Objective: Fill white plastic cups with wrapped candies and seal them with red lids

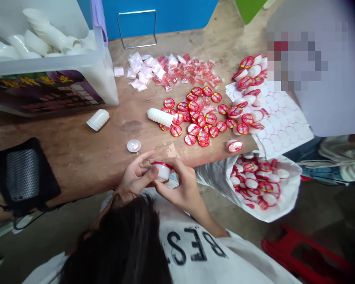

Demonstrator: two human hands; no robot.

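Observation:
Close to the table's front edge, a small white cup with a red rim (163,172) is held between both hands. My left hand (137,175) presses its thumb against the cup's side, with the index finger stretched out. My right hand (182,184) pinches the cup from the other side, thumb below and fingers on top. Just beyond my left hand stands an open small cup (134,146) with something pale inside. A stack of white cups (160,117) lies farther back, beside many round red lids (193,129).
White sachets (142,71) and red sachets (192,71) lie behind the lids. A clear bin of cups (50,65) stands at left, near a black mesh pouch (25,177). Filled cups crowd a white sack (296,169) at right. Another person sits at upper right.

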